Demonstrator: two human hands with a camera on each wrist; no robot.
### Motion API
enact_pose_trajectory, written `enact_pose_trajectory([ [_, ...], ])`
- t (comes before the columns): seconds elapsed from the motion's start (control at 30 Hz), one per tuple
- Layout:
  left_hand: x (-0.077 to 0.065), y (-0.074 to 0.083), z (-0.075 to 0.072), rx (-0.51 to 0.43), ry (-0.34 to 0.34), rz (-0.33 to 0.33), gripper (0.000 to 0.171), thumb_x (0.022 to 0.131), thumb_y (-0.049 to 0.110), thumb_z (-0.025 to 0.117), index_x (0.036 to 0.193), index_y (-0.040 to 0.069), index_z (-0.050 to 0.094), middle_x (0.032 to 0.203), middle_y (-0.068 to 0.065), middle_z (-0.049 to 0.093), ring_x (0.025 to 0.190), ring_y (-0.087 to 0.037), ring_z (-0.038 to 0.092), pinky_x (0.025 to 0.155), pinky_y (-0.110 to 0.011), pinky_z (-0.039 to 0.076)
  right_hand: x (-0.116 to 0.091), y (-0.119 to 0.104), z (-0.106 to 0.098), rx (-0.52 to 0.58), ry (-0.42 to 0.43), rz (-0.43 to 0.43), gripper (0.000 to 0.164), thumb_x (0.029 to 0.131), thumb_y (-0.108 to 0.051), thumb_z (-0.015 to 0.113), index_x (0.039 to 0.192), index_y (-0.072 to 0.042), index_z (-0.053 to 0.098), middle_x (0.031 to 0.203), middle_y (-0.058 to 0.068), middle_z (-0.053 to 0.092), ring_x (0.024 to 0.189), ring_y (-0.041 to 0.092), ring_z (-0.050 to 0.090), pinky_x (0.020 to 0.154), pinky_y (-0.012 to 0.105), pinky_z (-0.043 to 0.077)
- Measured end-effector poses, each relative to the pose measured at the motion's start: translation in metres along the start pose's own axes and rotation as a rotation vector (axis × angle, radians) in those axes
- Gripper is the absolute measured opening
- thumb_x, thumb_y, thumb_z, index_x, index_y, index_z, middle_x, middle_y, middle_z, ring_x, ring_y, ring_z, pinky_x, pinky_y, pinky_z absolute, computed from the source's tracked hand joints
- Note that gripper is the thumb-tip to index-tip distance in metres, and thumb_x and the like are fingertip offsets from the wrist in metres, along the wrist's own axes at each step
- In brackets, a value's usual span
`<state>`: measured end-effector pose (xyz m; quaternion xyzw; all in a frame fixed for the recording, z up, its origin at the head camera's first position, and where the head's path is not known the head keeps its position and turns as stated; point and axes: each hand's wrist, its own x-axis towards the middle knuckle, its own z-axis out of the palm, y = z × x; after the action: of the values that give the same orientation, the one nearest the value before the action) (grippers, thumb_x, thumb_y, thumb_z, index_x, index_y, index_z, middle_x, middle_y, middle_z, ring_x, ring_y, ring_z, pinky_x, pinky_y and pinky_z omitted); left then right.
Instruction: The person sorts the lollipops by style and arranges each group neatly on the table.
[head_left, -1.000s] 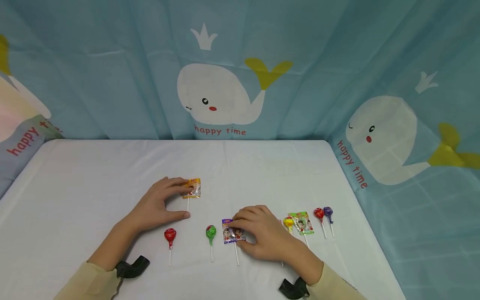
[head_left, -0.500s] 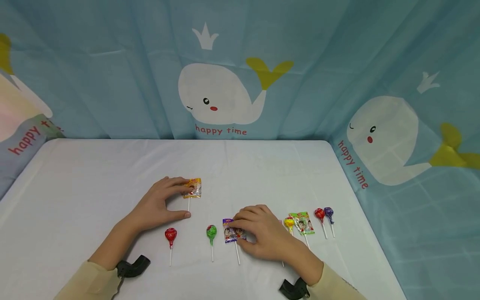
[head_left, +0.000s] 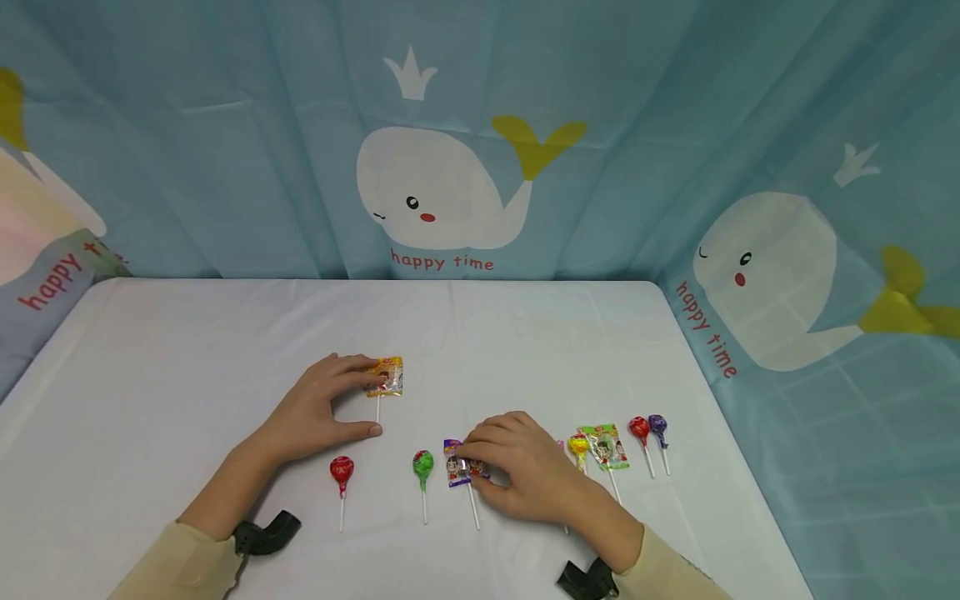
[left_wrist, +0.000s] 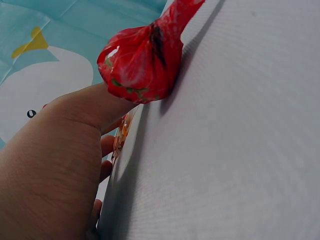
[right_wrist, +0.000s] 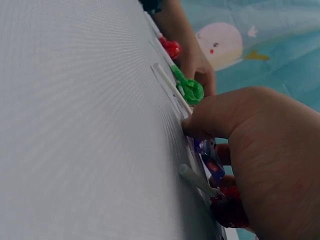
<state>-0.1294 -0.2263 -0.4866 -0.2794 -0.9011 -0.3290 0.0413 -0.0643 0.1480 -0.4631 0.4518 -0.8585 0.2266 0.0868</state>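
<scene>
In the head view my left hand point(head_left: 311, 412) lies over a lollipop in a flat orange wrapper point(head_left: 393, 380), forefinger stretched across the wrapper and thumb tip near the stick's lower end. My right hand point(head_left: 528, 467) holds a lollipop in a flat purple wrapper point(head_left: 454, 472); the fingers cover its right part and the thumb is at its lower edge. A red lollipop point(head_left: 341, 471) and a green lollipop point(head_left: 423, 465) lie between the hands. Large in the left wrist view is a red lollipop point(left_wrist: 140, 65). Beneath the right hand shows another dark red lollipop point(right_wrist: 229, 209).
Right of my right hand lie a yellow lollipop point(head_left: 577, 446), one in a flat green wrapper point(head_left: 606, 446), a red one point(head_left: 638, 428) and a purple ball lollipop point(head_left: 657, 425). A white cloth point(head_left: 225, 350) covers the table; a blue whale-print curtain point(head_left: 285, 167) hangs behind it.
My right hand and the purple-wrapped lollipop shift very slightly, and the wrapper's right part looks more bunched under the fingers. The left hand stays in place.
</scene>
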Motion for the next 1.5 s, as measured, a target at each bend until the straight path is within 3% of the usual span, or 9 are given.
enact_pose_trajectory([
  [0.73,0.0007,0.0025,-0.0007,0.005,-0.015,-0.014,0.07,0.075,0.041,0.102,0.138,0.025,0.076,0.155,-0.002,0.059,0.147,-0.031,0.049,0.131,-0.058,0.024,-0.002,0.0033,0.0021,-0.009,0.091,-0.066,0.027,0.095,-0.03,0.082,0.12,-0.021,0.081,0.118,-0.01,0.075,0.119,0.014,0.067,0.105,0.037,0.053],
  [1.5,-0.0001,0.0004,-0.0017,0.006,-0.017,-0.013,0.069,0.077,0.042,0.1,0.139,0.025,0.075,0.156,-0.001,0.058,0.148,-0.031,0.048,0.133,-0.054,0.022,0.0069,0.0022,-0.0053,0.08,0.138,-0.006,0.029,0.093,-0.025,0.085,0.121,-0.02,0.081,0.121,-0.011,0.075,0.121,0.015,0.066,0.108,0.038,0.052],
])
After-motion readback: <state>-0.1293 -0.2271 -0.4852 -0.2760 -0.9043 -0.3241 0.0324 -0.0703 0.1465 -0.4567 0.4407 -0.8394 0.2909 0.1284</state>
